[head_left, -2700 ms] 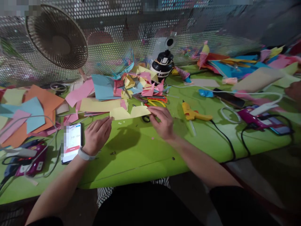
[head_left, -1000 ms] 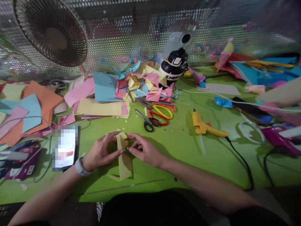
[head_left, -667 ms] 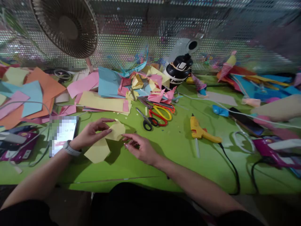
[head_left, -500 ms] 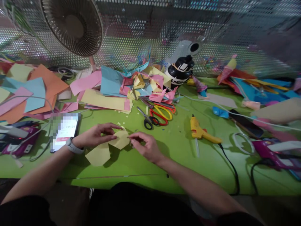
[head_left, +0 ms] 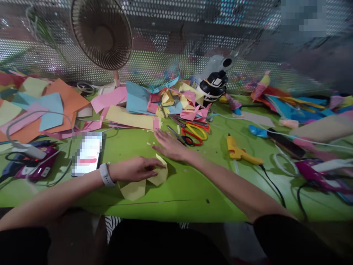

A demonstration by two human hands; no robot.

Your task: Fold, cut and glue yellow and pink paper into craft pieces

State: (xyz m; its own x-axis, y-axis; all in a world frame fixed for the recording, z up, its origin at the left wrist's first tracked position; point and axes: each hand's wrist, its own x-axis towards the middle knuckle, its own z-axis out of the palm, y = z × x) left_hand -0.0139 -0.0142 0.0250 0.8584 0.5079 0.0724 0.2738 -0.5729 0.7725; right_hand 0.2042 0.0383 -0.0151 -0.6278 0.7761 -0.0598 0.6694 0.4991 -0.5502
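Note:
My left hand (head_left: pixel 136 169) holds a folded yellow paper piece (head_left: pixel 161 176), its index finger and thumb resting over the near face. A narrow flap of that piece stands up beside the fingertips. Closer to the table's front edge, under my left wrist, lies another yellow paper section (head_left: pixel 134 190); whether the two are joined is hidden. My right hand (head_left: pixel 171 145) is open with its fingers stretched out, low over the green table beside tiny paper scraps (head_left: pixel 149 143). Just beyond it lie scissors with black handles (head_left: pixel 187 140) and scissors with yellow and red handles (head_left: pixel 202 133).
A phone (head_left: pixel 89 154) lies left of my left forearm. On the right are a yellow glue gun (head_left: pixel 242 154) with a cord and a purple power strip (head_left: pixel 314 173). Coloured paper (head_left: pixel 132 116), a fan (head_left: pixel 103 38) and a black-and-white bottle (head_left: pixel 211 88) stand or lie at the back.
My right hand has let go of the yellow paper and moved away from me, its fingers now spread near the scraps. My left hand stays on the paper. The view has shifted slightly.

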